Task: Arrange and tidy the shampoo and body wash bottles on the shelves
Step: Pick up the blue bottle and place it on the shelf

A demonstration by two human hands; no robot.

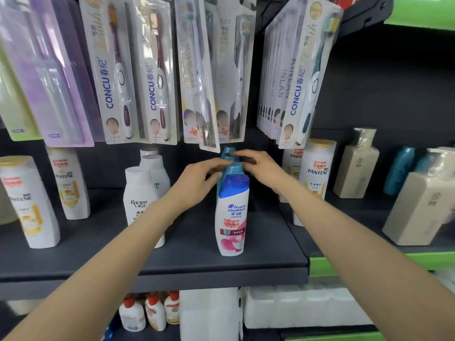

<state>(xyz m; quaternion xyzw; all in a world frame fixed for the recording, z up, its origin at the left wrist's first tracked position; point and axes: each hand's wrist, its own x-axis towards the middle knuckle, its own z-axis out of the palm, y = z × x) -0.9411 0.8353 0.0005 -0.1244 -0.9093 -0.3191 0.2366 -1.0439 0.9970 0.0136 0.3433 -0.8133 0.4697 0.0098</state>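
Row of Head & Shoulders bottles stood upright mid-shelf [172, 264], running front to back. Left hand [197, 180] and right hand [258, 166] flanked teal-capped bottle [232, 169] behind front blue-capped bottle [232, 215], fingers curled onto its cap; grip firmness unclear. Both hands equally near.

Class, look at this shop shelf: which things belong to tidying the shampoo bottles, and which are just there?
Belongs:
Head & Shoulders bottle
teal-capped bottles behind it
left hand, right hand
Pantene bottles

Just there:
hanging toothbrush packs
red-capped bottles below
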